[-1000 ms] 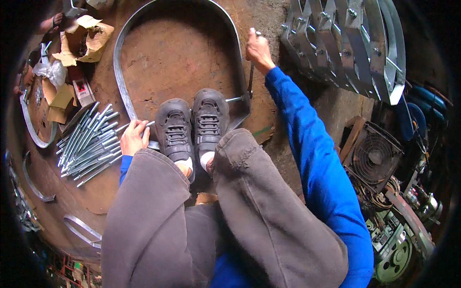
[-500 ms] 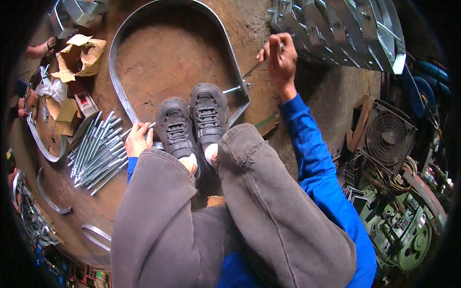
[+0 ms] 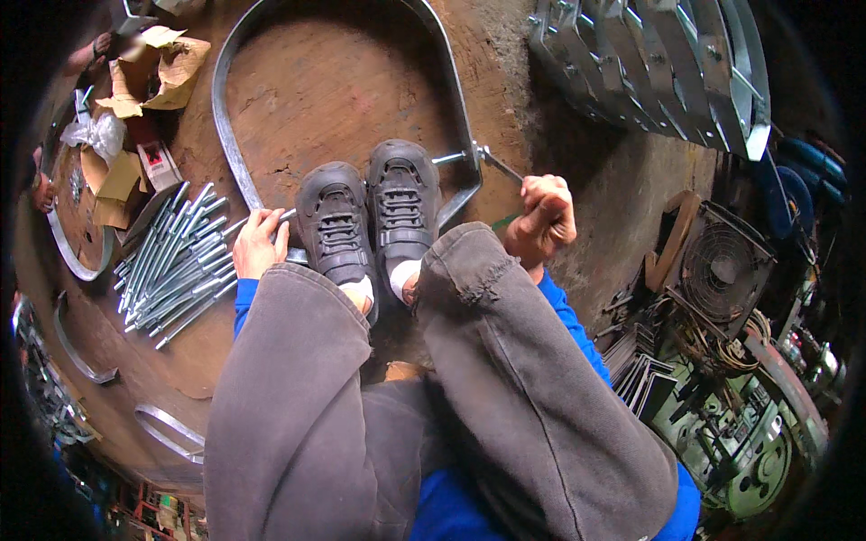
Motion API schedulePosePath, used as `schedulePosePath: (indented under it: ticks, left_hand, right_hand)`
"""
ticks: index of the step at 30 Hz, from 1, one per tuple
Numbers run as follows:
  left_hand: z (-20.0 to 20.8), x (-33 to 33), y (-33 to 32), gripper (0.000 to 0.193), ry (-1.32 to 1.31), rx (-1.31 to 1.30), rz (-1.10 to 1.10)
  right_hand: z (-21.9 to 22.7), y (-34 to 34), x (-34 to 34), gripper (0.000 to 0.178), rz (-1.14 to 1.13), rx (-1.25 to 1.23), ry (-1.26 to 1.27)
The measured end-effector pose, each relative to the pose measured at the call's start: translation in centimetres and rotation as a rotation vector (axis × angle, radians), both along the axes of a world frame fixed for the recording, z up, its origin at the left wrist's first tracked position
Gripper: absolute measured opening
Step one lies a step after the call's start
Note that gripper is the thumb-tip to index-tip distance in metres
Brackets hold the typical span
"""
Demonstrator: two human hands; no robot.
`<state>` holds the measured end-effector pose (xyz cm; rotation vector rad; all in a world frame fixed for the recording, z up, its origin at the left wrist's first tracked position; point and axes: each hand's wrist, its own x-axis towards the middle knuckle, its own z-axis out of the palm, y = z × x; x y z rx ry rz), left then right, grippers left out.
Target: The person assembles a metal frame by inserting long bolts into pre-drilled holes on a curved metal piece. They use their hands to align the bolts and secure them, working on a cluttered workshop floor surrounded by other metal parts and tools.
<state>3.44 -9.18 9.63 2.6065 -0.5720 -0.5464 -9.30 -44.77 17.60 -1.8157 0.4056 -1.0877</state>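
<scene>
A large U-shaped metal strap [image 3: 224, 135] lies in front of my shoes, its curve away from me. A threaded rod [image 3: 448, 159] crosses between its two ends, partly hidden behind the shoes, with a nut at the right side. My left hand [image 3: 259, 243] is closed around the rod's left end, against the strap. In my closed right hand [image 3: 544, 216] is a slim wrench [image 3: 502, 167], whose far end meets the nut at the strap's right side. Beside my left hand lies a heap of metal rods [image 3: 176, 266].
Bent metal brackets [image 3: 649, 68] stand in a row at the far right. Torn cardboard boxes [image 3: 162, 77] and a plastic bag [image 3: 97, 133] are at the left, near another person's hand [image 3: 42, 192]. A fan [image 3: 722, 261] and green machinery [image 3: 749, 451] stand on the right.
My right hand has come down and nearer to me, and the wrench now shows between it and the nut. My left hand stays at the rod's left end.
</scene>
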Motion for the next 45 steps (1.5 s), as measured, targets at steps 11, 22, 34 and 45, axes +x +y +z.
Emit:
schedulePosePath:
  ticks: [11, 22, 34, 45]
  left_hand:
    - [0.5, 0.3, -0.3, 0.023, 0.018, 0.008, 0.027]
    - [-0.4, 0.9, 0.6, 0.021, 0.069, 0.085, -0.067]
    - [0.7, 0.2, 1.7, 0.035, -0.014, -0.259, 0.274]
    - [-2.1, -2.1, 4.2, 0.025, 0.144, -0.589, 0.71]
  right_hand:
    - [-2.5, -1.3, 0.5, 0.048, 0.153, 0.192, -0.102]
    - [-9.9, -8.9, 20.0, 0.047, 0.212, -0.041, 0.644]
    - [4.1, -10.9, 19.6, 0.058, 0.558, 0.813, 0.456]
    - [4.8, 16.1, 21.4, 0.029, 1.012, 0.848, 0.213]
